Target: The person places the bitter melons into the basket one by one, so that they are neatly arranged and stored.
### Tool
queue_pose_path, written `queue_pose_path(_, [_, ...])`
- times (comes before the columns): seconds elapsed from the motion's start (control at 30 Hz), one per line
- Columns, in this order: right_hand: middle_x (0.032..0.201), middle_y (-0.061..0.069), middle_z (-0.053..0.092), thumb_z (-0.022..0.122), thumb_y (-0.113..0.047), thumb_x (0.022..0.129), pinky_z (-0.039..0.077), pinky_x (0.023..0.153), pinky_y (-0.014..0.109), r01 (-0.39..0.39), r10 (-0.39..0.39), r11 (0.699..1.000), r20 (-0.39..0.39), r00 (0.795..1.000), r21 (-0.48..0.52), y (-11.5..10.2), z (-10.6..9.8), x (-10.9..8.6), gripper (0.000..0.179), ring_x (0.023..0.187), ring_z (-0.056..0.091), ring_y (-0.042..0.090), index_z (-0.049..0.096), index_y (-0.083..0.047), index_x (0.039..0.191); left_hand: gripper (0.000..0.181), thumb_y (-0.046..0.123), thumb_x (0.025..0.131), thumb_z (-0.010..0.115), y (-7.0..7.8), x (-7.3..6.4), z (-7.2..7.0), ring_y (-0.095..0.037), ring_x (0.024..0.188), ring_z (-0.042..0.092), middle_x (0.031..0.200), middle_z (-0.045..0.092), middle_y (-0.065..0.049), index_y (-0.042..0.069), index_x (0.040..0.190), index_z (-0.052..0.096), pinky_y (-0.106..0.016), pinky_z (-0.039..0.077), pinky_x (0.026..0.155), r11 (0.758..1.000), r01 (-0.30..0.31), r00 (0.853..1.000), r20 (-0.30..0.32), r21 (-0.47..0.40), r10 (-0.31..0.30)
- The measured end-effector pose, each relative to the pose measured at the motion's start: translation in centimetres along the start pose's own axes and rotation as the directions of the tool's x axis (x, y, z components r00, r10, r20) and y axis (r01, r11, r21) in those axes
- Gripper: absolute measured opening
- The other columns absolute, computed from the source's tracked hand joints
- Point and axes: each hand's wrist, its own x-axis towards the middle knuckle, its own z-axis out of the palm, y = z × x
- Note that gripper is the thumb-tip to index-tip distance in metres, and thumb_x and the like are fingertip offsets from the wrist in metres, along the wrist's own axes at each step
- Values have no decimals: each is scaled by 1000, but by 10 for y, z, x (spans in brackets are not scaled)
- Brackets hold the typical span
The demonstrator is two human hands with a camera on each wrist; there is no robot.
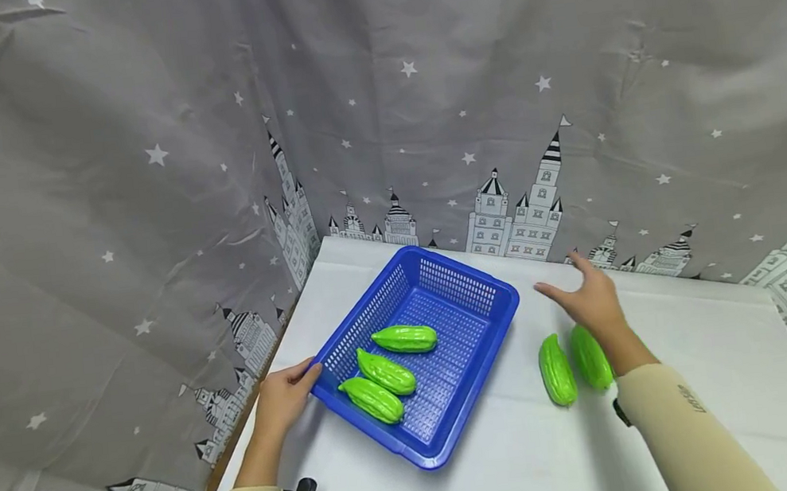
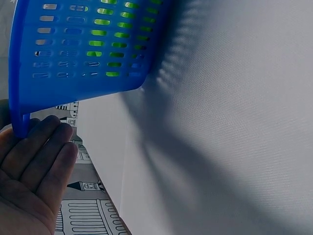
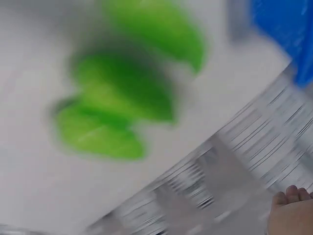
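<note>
A blue plastic basket (image 1: 448, 352) with slotted walls stands on the white table, holding three glossy green ribbed gourds (image 1: 406, 339). My left hand (image 1: 285, 397) grips the rim at its left corner; the left wrist view shows the fingers (image 2: 41, 161) beneath the rim. To the right of the basket, my right hand (image 1: 592, 297) is raised with thumb and fingers spread, holding nothing. Below it lie another gourd (image 1: 557, 371) and a second one (image 1: 592, 357) partly behind the forearm. Three blurred gourds (image 3: 122, 88) show in the right wrist view, beside the right hand (image 3: 292, 216) at the corner.
A grey curtain (image 1: 409, 116) printed with stars and castles hangs behind and left of the white-covered table (image 1: 531, 455). The table's left edge runs close to my left hand.
</note>
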Motion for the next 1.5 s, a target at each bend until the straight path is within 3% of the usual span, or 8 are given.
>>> queue_pose_path(0.2, [155,36,26,69,-52,93,25,112,65,-187,181,979,-80,980,-78,59,-53,-23,100,142,25,54,19,7,156,51,43,98,65,1,-1,-1,-45,125,55,131,62,-22,5,132,66,-59,44,102,1000,13,1000,9,10,-14])
queue_pose_path(0.37, [154,37,27,66,-53,94,26,111,65,-272,264,960,-100,959,-69,83,-69,-33,99,141,26,55,16,6,157,51,43,98,64,3,-1,-2,-45,126,54,132,61,-23,5,133,65,-60,44,102,1000,16,1000,10,19,-16])
queue_pose_path(0.6, [153,37,28,64,-49,97,27,112,63,-338,337,936,-31,941,-100,105,-46,-42,93,141,27,54,21,9,154,53,46,98,63,4,-2,-5,-47,126,53,133,60,-24,6,133,65,-60,42,103,999,32,999,12,19,-32])
queue_pose_path(0.83, [148,40,31,64,-41,98,29,111,61,-430,440,896,76,895,-113,124,-17,-61,84,137,29,56,27,16,148,50,42,99,64,3,-3,-4,-46,124,55,131,62,-24,4,132,65,-58,46,100,1000,29,1000,4,10,-29])
queue_pose_path(0.93, [147,39,33,63,-39,99,29,111,61,-442,453,888,88,887,-126,131,-10,-65,80,137,31,55,31,18,146,51,43,98,64,4,-3,-2,-45,124,56,130,62,-23,4,132,65,-58,46,100,1000,25,1000,0,10,-25])
queue_pose_path(1.23, [142,40,39,64,-37,99,32,109,63,-399,416,905,107,903,-145,132,-15,-62,74,132,36,57,39,20,139,48,39,98,66,3,-4,-2,-45,122,57,129,63,-23,4,130,67,-58,47,98,1000,1,1000,-12,13,-1])
queue_pose_path(1.37, [140,41,41,64,-35,99,37,105,63,-334,348,931,78,934,-150,119,-37,-49,72,127,42,57,40,20,138,46,37,98,66,4,-4,-2,-45,122,58,128,64,-23,4,130,67,-58,47,99,1000,-6,1000,-8,18,6])
queue_pose_path(1.5, [135,41,47,63,-30,100,43,99,63,-238,238,960,-16,971,-149,88,-68,-25,65,119,50,55,43,19,138,45,36,98,67,4,-3,-3,-44,122,58,128,64,-23,4,129,68,-58,46,100,1000,-16,1000,-14,9,16])
